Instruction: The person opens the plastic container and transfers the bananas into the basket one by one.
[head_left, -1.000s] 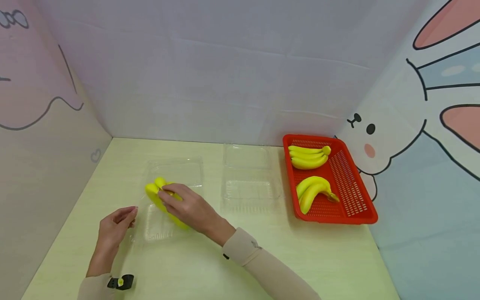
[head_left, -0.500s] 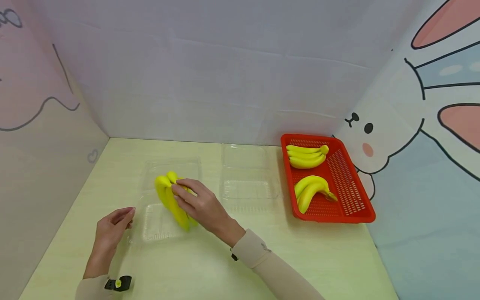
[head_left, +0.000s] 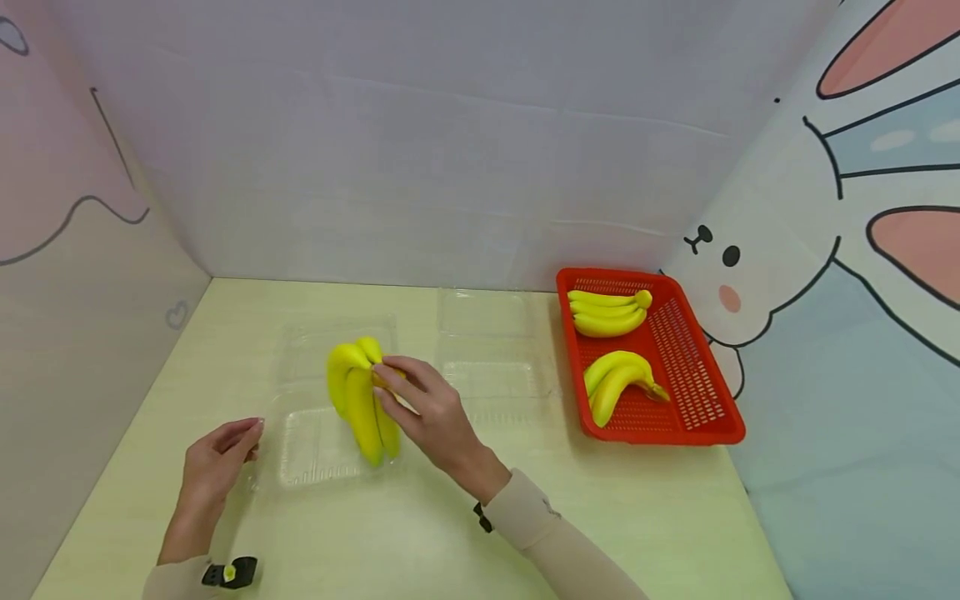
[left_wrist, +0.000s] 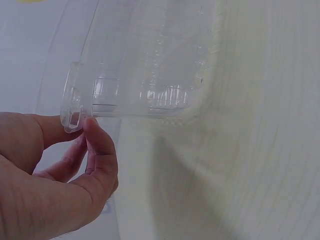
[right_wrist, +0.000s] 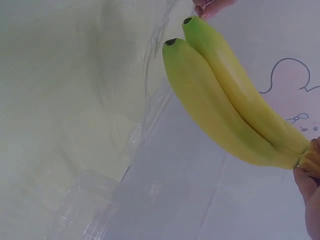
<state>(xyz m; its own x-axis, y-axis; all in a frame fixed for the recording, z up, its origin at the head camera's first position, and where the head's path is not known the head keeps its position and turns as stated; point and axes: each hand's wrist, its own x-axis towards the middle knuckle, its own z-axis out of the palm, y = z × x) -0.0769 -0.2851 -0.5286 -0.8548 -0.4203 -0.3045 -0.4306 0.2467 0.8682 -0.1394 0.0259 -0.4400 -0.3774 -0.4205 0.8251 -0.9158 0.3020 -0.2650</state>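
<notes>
In the head view my right hand [head_left: 438, 417] grips a bunch of yellow bananas [head_left: 362, 408] by the stem. The bananas hang tips toward me, over the right part of an opened clear plastic clamshell box [head_left: 311, 446]. In the right wrist view two bananas [right_wrist: 225, 95] show greenish, dark-ended tips, with fingertips at the brown stem. My left hand [head_left: 212, 471] is at the box's left edge. Seen from the left wrist, that hand's [left_wrist: 65, 185] thumb and finger pinch the corner tab of the clear box [left_wrist: 150, 92].
A second opened clear clamshell box [head_left: 487, 379] lies to the right of the first. Further right stands a red plastic basket [head_left: 697, 367] holding two more banana bunches, one at the back [head_left: 609, 315] and one in front [head_left: 618, 383]. Fabric walls [head_left: 450, 167] enclose the table.
My right hand has moved to the right with the bananas, and the bunch has turned so more of it shows. The left hand stays at the box's edge.
</notes>
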